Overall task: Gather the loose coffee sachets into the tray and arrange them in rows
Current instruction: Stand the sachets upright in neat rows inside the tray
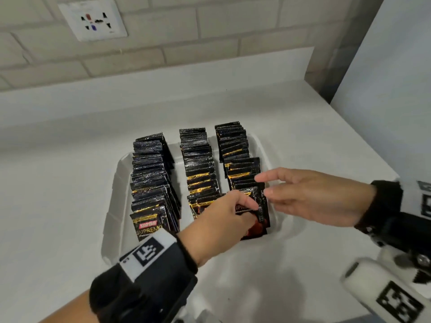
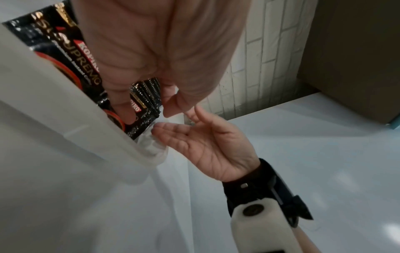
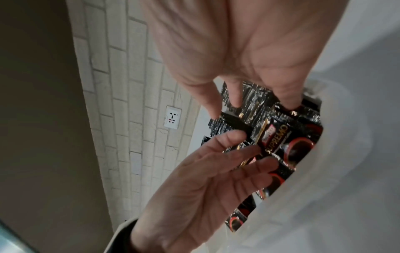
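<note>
A white tray (image 1: 116, 183) on the counter holds three rows of black coffee sachets standing on edge: left row (image 1: 151, 178), middle row (image 1: 200, 166) and right row (image 1: 235, 148). My left hand (image 1: 233, 213) reaches over the tray's front, and its straight fingers press against the front sachet (image 1: 262, 220) of the right row. My right hand (image 1: 291, 190) comes in from the right with fingers extended, tips on the tops of that row. In the right wrist view the right hand (image 3: 227, 42) touches sachet tops while the left hand (image 3: 205, 188) lies flat against the front sachet (image 3: 279, 137).
The white counter (image 1: 58, 206) runs back to a tiled wall with a socket (image 1: 92, 19). A tall white panel (image 1: 396, 78) stands close on the right. The tray's rim (image 2: 54, 106) shows beside the sachets (image 2: 71, 56).
</note>
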